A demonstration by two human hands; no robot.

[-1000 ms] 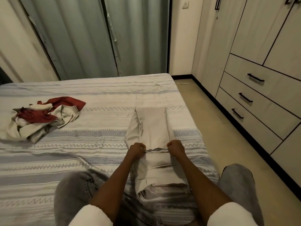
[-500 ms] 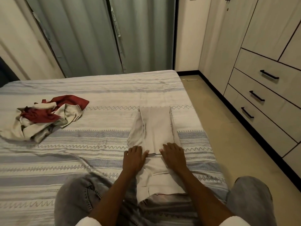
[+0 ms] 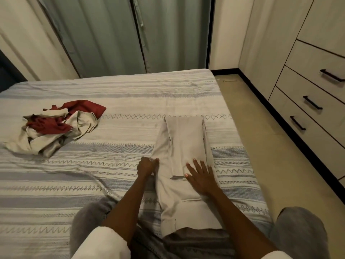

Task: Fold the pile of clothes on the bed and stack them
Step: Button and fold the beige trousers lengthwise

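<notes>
A pair of beige trousers [image 3: 184,143] lies lengthwise on the striped bed [image 3: 112,176], its far half folded back over itself. My left hand [image 3: 147,166] pinches the trousers' left edge with curled fingers. My right hand [image 3: 200,177] lies flat with spread fingers on the folded layer, near its hem. A rumpled pile of beige and dark red clothes [image 3: 54,128] sits apart at the left of the bed.
My knees in grey trousers [image 3: 302,234] frame the near edge of the bed. A wardrobe with drawers [image 3: 313,103] lines the right wall across a strip of floor [image 3: 261,139]. Grey-green curtains [image 3: 115,34] hang behind the bed.
Both hands held the folded hem, then flattened on the cloth. Now my left hand has slid to the left edge and pinches it, while my right hand spreads flat further right.
</notes>
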